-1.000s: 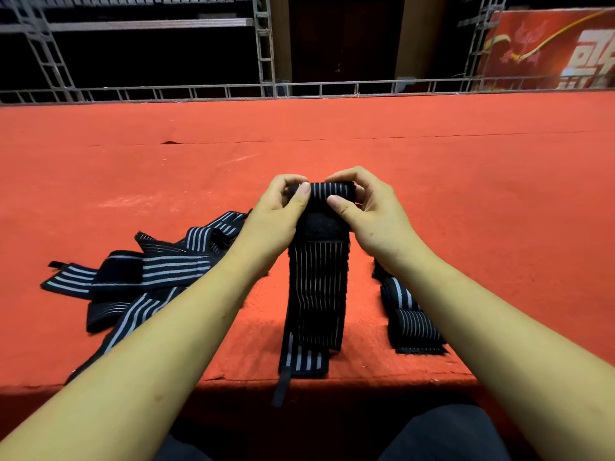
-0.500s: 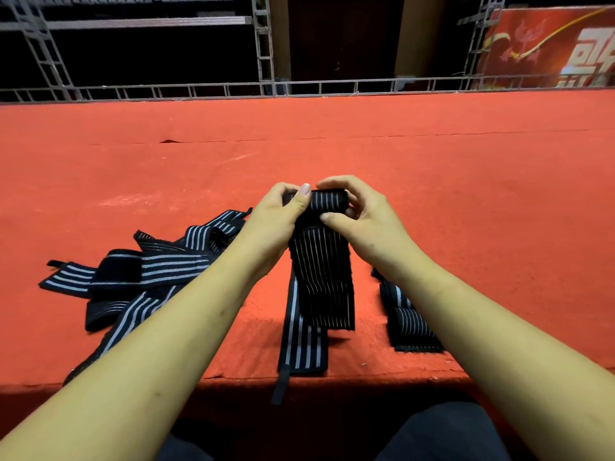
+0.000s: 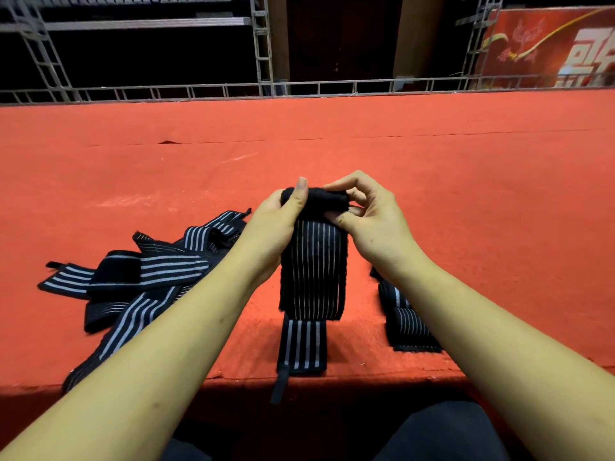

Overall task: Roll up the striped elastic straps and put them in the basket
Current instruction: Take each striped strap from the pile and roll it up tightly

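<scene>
At the red carpet's (image 3: 466,194) near edge lies the striped strap's (image 3: 311,271) tail. Loose straps (image 3: 143,277) sprawl left of it, rolled straps (image 3: 409,324) right. Farther up, left hand (image 3: 276,224) and right hand (image 3: 369,221) both grip its rolled end.

Premises: an event stage in a dark hall. Evidence: a broad platform laid with red carpet (image 3: 432,168). A low metal truss rail (image 3: 366,86) runs along its far edge, an upright truss tower (image 3: 263,44) rises behind that edge, and a red printed banner (image 3: 545,51) hangs beyond its far right corner.
</scene>
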The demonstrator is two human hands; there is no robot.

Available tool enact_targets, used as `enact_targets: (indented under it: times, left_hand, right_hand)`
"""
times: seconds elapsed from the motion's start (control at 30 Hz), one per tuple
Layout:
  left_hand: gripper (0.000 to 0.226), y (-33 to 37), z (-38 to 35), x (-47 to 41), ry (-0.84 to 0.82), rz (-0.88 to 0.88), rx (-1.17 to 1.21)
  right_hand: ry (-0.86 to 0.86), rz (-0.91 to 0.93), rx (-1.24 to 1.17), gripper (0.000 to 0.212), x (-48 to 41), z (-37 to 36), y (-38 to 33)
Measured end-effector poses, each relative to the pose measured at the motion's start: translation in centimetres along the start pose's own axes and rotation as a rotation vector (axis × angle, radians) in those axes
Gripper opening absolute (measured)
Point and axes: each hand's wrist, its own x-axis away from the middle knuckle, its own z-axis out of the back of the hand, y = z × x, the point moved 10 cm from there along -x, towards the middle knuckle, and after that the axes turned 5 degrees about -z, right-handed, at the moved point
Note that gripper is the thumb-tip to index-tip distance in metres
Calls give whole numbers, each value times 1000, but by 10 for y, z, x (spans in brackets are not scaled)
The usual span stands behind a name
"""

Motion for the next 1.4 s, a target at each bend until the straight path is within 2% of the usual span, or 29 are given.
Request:
enact_targets:
  times: [0.1, 0.2, 0.27, 0.33, 0.47, 0.63, 0.77, 0.83, 0.97, 1.1, 1.2, 1.27, 1.33, 1.4]
  left_hand:
    - [49, -2, -1, 1, 21, 15, 61]
    - [27, -4, 0, 1, 8, 11, 133]
    - [10, 2, -4, 0, -41, -39, 146]
    - [18, 7, -5, 1, -76, -77, 157]
    - [31, 12, -6, 1, -100, -117, 73]
    - [25, -4, -10, 4, -100, 17, 66]
    - [37, -6, -13, 8, -33, 84, 108]
    - [44, -7, -14, 8, -4, 96, 52]
    - [30, -1, -15, 11, 26, 42, -61]
    - [18, -2, -18, 14, 4, 37, 94]
    - [16, -2, -21, 13, 13, 16, 118]
    - [15, 0, -22, 12, 9, -14, 143]
    - [11, 4, -22, 10, -19, -66, 163]
    - [17, 7, -19, 10, -52, -124, 146]
  right_hand:
    - [-23, -39, -7, 31, 1, -2, 4]
    - [-33, -56, 43, 25, 1, -2, 5]
    - [22, -73, 55, 19, 0, 3, 9]
    - [66, -111, 46, 21, -1, 7, 16]
    - [44, -98, 34, 22, 0, 5, 18]
    - [75, -51, 22, 25, 1, 10, 12]
    - [18, -38, 33, 34, 3, 2, 10]
    - [-13, -79, 28, 38, 5, -5, 15]
    - [4, -149, 82, 40, 9, -12, 24]
    - [26, -132, 125, 51, 12, -14, 24]
    - [66, -130, 95, 56, 13, -17, 22]
    - [96, -158, 40, 50, 12, -16, 24]
    - [137, -198, -18, 35, 12, -9, 25]
    - [168, -222, -13, 27, 9, 1, 25]
